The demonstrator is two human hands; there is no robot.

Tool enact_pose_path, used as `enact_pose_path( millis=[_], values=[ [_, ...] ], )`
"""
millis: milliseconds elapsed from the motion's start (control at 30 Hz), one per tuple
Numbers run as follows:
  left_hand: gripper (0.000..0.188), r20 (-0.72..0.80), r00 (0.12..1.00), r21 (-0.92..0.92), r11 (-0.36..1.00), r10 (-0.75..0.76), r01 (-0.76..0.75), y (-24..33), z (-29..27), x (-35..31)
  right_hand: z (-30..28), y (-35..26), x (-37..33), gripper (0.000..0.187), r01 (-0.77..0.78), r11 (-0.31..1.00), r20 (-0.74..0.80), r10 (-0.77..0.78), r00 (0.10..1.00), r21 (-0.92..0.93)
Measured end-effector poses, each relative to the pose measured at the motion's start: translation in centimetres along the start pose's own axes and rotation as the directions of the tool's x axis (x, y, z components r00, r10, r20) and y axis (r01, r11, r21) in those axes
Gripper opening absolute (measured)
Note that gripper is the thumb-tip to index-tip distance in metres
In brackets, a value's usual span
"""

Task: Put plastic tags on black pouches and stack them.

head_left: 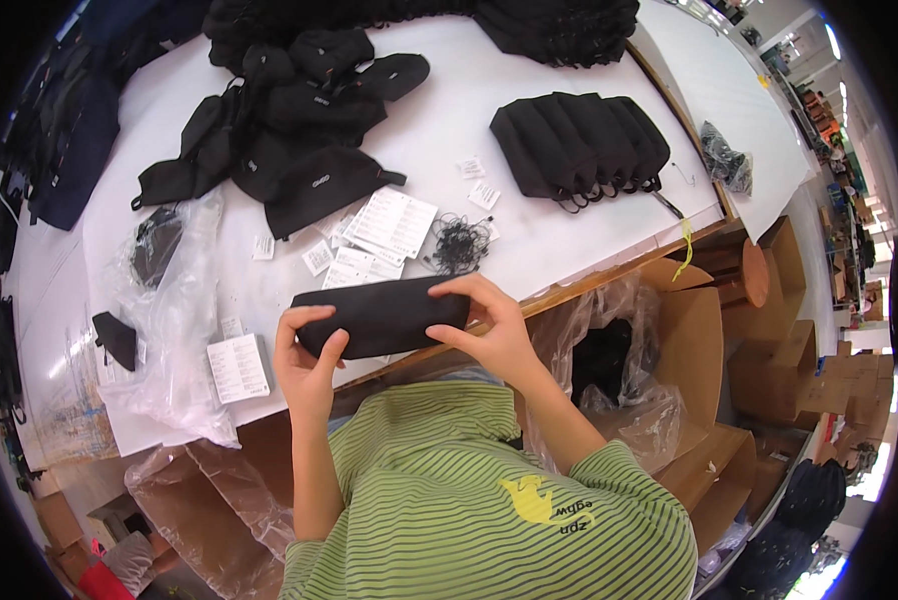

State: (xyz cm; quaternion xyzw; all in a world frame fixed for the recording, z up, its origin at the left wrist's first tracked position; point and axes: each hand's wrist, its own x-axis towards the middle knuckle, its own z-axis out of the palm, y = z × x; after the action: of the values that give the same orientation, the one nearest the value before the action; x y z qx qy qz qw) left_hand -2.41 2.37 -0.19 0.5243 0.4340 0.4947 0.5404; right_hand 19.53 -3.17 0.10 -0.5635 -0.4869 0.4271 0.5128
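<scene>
A flat, oblong black fabric pouch (384, 320) is stretched level between my hands, just above the table's near edge. My left hand (307, 350) pinches its left end between thumb and fingers. At the other end my right hand (487, 325) grips it the same way. Right behind the pouch lie white printed tags (394, 225) and a tangle of thin black cords (459, 245). A loose heap of black pouches (309, 130) is farther back on the left. Several more pouches stand in a neat row (579, 145) at the right.
On the left of the white table (529, 245) are a crumpled clear plastic bag (179, 340) and a stack of printed cards (239, 368). A plastic-lined cardboard box (694, 350) stands below the edge at right. More dark goods (559, 30) are piled at the back.
</scene>
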Motion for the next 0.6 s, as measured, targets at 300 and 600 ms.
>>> enact_pose_path(
  millis=[300,600],
  values=[
    [0.031,0.013,0.998,-0.066,0.996,-0.062,0.063,-0.1,3.0,1.2,-6.4,0.4,1.6,0.022,0.063,0.998,-0.172,-0.063,0.983,-0.008],
    [0.03,-0.117,0.977,0.659,0.75,0.18,-0.059,-3.1,-5.5,1.1,-36.0,3.0,11.0,0.034,0.334,0.94,-0.848,-0.114,0.517,0.078]
  ],
)
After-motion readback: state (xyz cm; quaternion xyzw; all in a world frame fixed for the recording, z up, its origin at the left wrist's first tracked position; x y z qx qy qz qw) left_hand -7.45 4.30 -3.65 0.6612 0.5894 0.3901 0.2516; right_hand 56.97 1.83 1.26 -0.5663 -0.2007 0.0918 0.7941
